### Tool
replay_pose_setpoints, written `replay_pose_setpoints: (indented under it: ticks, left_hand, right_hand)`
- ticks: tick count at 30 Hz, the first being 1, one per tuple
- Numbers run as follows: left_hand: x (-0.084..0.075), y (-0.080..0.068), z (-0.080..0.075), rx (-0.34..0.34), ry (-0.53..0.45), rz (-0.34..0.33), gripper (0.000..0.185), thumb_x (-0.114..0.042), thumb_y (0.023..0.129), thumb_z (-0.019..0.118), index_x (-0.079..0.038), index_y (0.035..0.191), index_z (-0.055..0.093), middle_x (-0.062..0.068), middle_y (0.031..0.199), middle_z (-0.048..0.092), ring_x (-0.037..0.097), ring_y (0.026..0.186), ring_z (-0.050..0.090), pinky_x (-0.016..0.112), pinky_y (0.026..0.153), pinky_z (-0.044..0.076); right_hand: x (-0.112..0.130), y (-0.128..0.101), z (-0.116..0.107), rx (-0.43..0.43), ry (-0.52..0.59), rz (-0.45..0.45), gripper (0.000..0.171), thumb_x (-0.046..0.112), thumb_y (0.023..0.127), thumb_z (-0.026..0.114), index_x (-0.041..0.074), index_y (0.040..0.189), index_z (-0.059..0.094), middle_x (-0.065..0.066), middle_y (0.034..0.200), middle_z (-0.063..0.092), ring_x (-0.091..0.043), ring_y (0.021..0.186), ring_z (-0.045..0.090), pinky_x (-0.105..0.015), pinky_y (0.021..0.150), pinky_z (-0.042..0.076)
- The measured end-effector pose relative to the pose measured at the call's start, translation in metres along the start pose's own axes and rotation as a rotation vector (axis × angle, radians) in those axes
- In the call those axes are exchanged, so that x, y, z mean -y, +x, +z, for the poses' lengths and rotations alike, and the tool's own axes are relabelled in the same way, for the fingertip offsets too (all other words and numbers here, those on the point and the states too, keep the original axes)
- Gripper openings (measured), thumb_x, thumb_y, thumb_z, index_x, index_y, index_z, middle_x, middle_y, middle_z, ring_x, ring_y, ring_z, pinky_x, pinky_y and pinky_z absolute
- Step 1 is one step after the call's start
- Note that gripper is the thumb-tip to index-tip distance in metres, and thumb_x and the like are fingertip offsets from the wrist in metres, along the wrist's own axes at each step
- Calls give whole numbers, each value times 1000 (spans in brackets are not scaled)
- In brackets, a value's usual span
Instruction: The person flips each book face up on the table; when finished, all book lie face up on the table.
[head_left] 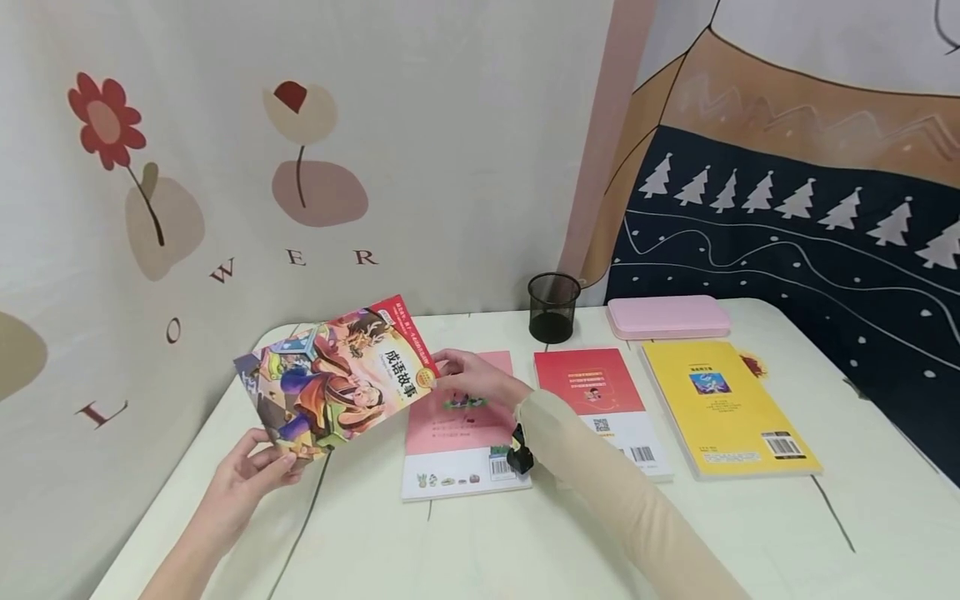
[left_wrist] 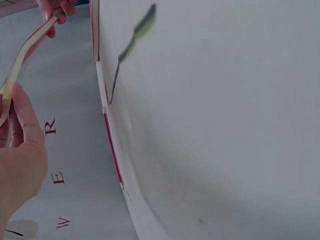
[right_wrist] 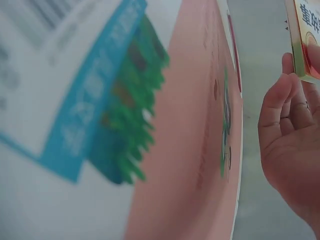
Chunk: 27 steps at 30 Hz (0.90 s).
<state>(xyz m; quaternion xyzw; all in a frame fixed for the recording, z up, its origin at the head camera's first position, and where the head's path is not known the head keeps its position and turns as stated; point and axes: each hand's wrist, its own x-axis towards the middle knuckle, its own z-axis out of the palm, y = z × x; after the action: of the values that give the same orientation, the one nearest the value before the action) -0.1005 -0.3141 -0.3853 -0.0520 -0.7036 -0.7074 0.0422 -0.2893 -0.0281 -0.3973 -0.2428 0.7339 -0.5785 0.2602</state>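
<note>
Fingers of the left hand [head_left: 251,471] pinched the lower left corner of the colourful storybook [head_left: 337,375], while the right hand [head_left: 468,375] gripped its right edge at mid-frame. Both held it tilted above the white table [head_left: 525,542], left of centre. Beneath the right hand lay a pink book [head_left: 461,433], with a red book [head_left: 600,404], a yellow book [head_left: 723,408], a pink case [head_left: 667,317] and a black mesh cup [head_left: 553,307] to the right.

Glossy paper storybook [head_left: 337,377], black mesh pen cup [head_left: 553,307], smooth white table [head_left: 495,542].
</note>
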Motion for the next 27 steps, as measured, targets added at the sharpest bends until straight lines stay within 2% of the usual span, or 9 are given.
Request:
replay_pose_setpoints:
  ticks: [3,7,12,15,19,21,24,27]
  left_hand:
    - [0,0,1,5,-41,-26,20,5,88,47,-12,96,44,2,86,64,17,76,62,26,67,51]
    - [0,0,2,16,-13,-82,25,3,88,48,-14,105,39,1,87,63,18,78,62,27,69,50]
    - [-1,1,3,71,1,-117,42,2,88,48,-20,116,26,0,93,62,19,86,61,29,73,49]
    - [-2,2,1,40,-67,-109,40,0,90,46,-20,118,26,-2,95,60,14,88,59,28,75,49]
    - [-3,4,-5,-62,-173,-136,27,-10,92,46,-17,113,31,-4,92,60,10,84,59,26,74,49]
    - [-3,4,-8,-100,-176,-186,24,-16,92,47,-19,110,32,-5,90,61,10,81,59,25,73,49]
    - [-2,4,-10,-122,-156,-231,24,-23,92,48,-22,109,31,-4,85,61,11,76,60,26,70,50]
    - [-2,3,-11,-113,-136,-231,25,-24,92,47,-26,110,30,-1,83,59,13,73,61,28,69,51]
  right_hand:
    - [1,-3,0,-4,15,-30,38,19,80,63,19,117,52,-5,93,60,-27,76,51,-30,62,44]
    - [1,-6,-1,3,46,-54,39,14,82,61,18,119,51,-7,94,58,-24,77,52,-30,64,44]
    - [-1,-10,-4,42,139,-21,39,13,83,60,19,120,50,-11,96,57,-24,78,55,-35,71,47]
    - [-3,-11,-7,78,208,-4,41,11,84,59,17,123,48,-12,100,57,-30,85,56,-39,77,47]
    - [-6,-10,-9,140,253,-6,45,6,85,56,12,128,44,-15,103,58,-34,88,57,-41,81,46]
    - [-8,-10,-9,163,263,-3,45,4,86,55,12,129,45,-15,103,58,-32,86,57,-41,81,46]
    - [-10,-9,-9,180,267,-3,44,3,86,52,14,128,46,-14,106,58,-27,81,58,-39,79,47]
    - [-10,-9,-8,176,267,14,44,4,86,51,17,128,48,-12,108,57,-24,79,58,-37,78,48]
